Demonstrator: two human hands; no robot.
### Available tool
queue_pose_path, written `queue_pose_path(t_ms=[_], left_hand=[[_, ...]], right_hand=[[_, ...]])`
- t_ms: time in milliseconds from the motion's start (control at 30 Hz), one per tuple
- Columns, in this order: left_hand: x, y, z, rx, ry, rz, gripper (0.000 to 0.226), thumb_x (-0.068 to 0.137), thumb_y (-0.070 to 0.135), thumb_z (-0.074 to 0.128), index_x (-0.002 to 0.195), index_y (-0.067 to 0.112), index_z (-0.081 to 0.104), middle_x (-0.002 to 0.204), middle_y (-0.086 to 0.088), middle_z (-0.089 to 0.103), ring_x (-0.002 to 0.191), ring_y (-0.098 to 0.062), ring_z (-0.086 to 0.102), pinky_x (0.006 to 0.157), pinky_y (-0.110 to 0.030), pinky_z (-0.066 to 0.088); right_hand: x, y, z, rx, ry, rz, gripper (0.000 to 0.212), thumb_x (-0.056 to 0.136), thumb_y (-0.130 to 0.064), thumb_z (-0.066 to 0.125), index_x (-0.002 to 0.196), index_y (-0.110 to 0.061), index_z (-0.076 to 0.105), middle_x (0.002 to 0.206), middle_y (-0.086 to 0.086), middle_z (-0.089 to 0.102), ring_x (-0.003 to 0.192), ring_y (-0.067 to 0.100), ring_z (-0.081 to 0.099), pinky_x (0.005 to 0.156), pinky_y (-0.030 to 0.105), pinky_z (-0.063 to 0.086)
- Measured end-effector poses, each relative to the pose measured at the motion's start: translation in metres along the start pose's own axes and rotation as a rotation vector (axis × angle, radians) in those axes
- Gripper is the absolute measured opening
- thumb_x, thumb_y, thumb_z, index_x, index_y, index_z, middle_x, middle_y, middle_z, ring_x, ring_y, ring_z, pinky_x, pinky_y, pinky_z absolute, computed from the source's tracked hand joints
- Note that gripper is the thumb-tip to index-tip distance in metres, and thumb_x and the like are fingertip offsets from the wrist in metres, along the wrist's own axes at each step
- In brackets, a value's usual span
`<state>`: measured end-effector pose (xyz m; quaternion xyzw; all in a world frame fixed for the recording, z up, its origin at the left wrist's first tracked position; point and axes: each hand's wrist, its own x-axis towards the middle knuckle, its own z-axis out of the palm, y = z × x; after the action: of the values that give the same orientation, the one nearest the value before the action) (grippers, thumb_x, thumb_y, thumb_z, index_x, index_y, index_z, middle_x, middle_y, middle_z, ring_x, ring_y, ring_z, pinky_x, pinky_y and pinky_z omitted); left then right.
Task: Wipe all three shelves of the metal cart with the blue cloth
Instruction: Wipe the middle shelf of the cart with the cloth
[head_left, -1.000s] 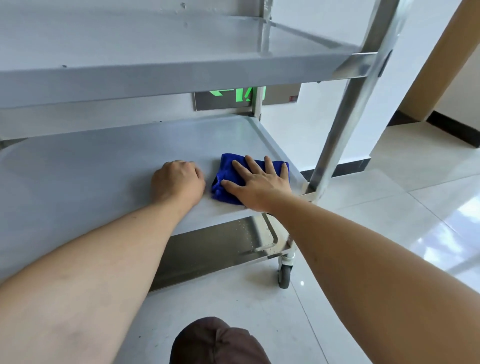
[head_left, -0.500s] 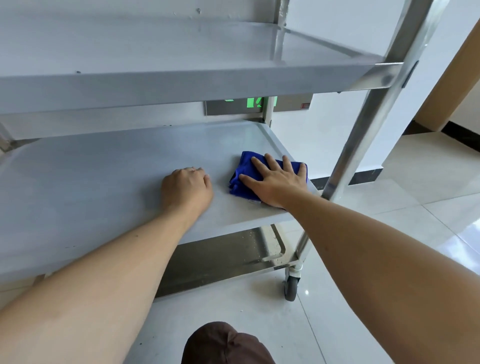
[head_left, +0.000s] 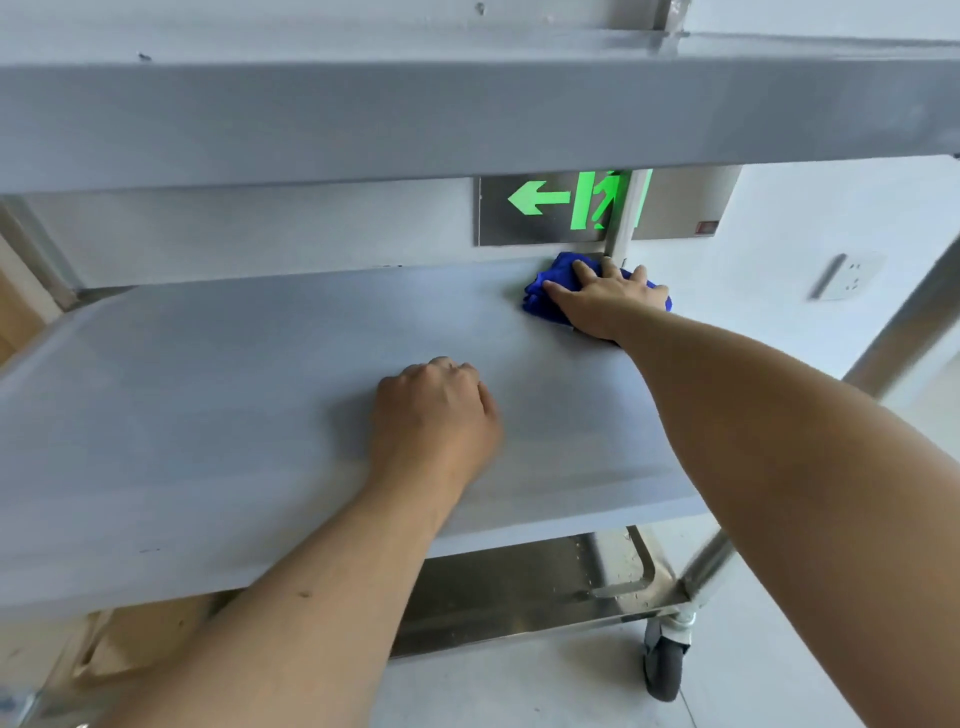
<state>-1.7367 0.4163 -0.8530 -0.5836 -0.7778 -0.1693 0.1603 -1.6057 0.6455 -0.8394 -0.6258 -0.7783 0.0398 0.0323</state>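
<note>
The metal cart has three shelves: a top shelf (head_left: 363, 114) across the upper view, a middle shelf (head_left: 208, 395) at the centre, and a bottom shelf (head_left: 519, 592) partly visible below. The blue cloth (head_left: 550, 283) lies bunched in the far right corner of the middle shelf, by the rear post. My right hand (head_left: 602, 301) presses flat on the cloth, fingers spread, covering most of it. My left hand (head_left: 434, 415) rests as a loose fist on the middle shelf, nearer to me, with nothing in it.
A lit green exit sign (head_left: 576, 205) is on the wall behind the cart. A wall socket (head_left: 849, 278) sits to the right. The cart's front right post (head_left: 893, 343) and a caster wheel (head_left: 665, 662) stand on the pale tiled floor. A cardboard-coloured object (head_left: 135, 639) shows at lower left.
My right hand has slid the blue cloth away from the near right edge to the far right corner of the middle shelf. The view has moved closer and lower. My left hand stayed in place.
</note>
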Motion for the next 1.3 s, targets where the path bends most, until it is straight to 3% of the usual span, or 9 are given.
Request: queue_pose_path(t_ms=[167,367,567,667,767,900,1000,1133,1300], left_hand=[[0.001,-0.001,0.001,-0.027,0.012,-0.004,0.019,0.087,0.025,0.041,0.070,0.021,0.048,0.081,-0.002,0.062,0.078,-0.029,0.059,0.065,-0.033,0.038],[0.001,0.001,-0.004,-0.021,-0.011,-0.017,0.025,0.086,0.025,0.043,0.078,0.016,0.064,0.084,-0.004,0.063,0.082,-0.030,0.059,0.066,-0.034,0.035],[0.006,-0.012,-0.017,-0.233,-0.193,-0.128,0.024,0.087,0.028,0.043,0.084,0.018,0.065,0.094,-0.005,0.065,0.085,-0.027,0.057,0.066,-0.032,0.035],[0.007,-0.055,-0.034,-0.165,-0.152,-0.158,0.029,0.088,0.040,0.044,0.088,0.022,0.066,0.095,-0.006,0.066,0.086,-0.029,0.059,0.065,-0.032,0.035],[-0.015,-0.129,-0.057,-0.048,-0.049,-0.159,0.029,0.087,0.041,0.045,0.073,0.020,0.057,0.081,-0.003,0.066,0.079,-0.026,0.055,0.062,-0.032,0.035],[-0.058,-0.223,-0.085,-0.017,-0.029,-0.290,0.032,0.088,0.042,0.047,0.092,0.021,0.071,0.085,-0.002,0.070,0.084,-0.025,0.062,0.069,-0.034,0.052],[-0.087,-0.270,-0.098,0.008,0.016,-0.369,0.030,0.087,0.041,0.050,0.094,0.023,0.073,0.086,0.000,0.072,0.082,-0.024,0.063,0.067,-0.031,0.050],[-0.126,-0.307,-0.110,0.119,0.027,-0.394,0.029,0.086,0.038,0.047,0.083,0.021,0.070,0.075,0.001,0.065,0.074,-0.022,0.057,0.060,-0.030,0.047],[-0.154,-0.305,-0.110,0.128,0.115,-0.458,0.033,0.091,0.030,0.045,0.092,0.018,0.076,0.090,-0.001,0.069,0.088,-0.023,0.056,0.075,-0.038,0.052]], right_hand=[[0.019,-0.015,0.001,-0.028,0.004,0.006,0.079,0.079,-0.083,0.011,0.144,-0.044,0.034,0.158,0.001,0.031,0.143,0.041,0.021,0.104,0.063,0.023],[0.013,-0.038,0.003,-0.036,-0.009,-0.043,0.076,0.079,-0.083,0.009,0.142,-0.048,0.034,0.159,0.000,0.030,0.146,0.044,0.016,0.108,0.070,0.010],[-0.016,-0.117,0.013,-0.012,-0.035,-0.209,0.076,0.079,-0.084,0.011,0.144,-0.049,0.030,0.160,-0.002,0.026,0.146,0.044,0.017,0.107,0.069,0.010],[-0.032,-0.172,0.021,-0.026,-0.043,-0.293,0.075,0.079,-0.083,0.012,0.143,-0.049,0.029,0.160,-0.001,0.026,0.145,0.044,0.016,0.104,0.067,0.012],[-0.046,-0.227,0.026,-0.009,-0.049,-0.346,0.077,0.079,-0.083,0.011,0.146,-0.049,0.025,0.162,-0.002,0.023,0.146,0.044,0.013,0.105,0.068,0.010],[-0.063,-0.297,0.034,-0.009,-0.066,-0.413,0.081,0.078,-0.084,0.009,0.150,-0.049,0.020,0.163,-0.001,0.020,0.148,0.046,0.008,0.107,0.070,0.008],[-0.083,-0.355,0.040,-0.014,-0.064,-0.476,0.081,0.078,-0.084,0.009,0.151,-0.049,0.019,0.165,-0.001,0.017,0.149,0.046,0.006,0.108,0.071,0.006],[-0.129,-0.432,0.047,-0.009,-0.076,-0.613,0.083,0.080,-0.085,0.009,0.153,-0.047,0.018,0.166,-0.002,0.016,0.150,0.045,0.006,0.110,0.072,0.003],[-0.184,-0.475,0.049,-0.001,-0.103,-0.700,0.081,0.083,-0.084,0.010,0.154,-0.047,0.015,0.166,-0.003,0.016,0.150,0.044,0.007,0.112,0.070,0.003]])
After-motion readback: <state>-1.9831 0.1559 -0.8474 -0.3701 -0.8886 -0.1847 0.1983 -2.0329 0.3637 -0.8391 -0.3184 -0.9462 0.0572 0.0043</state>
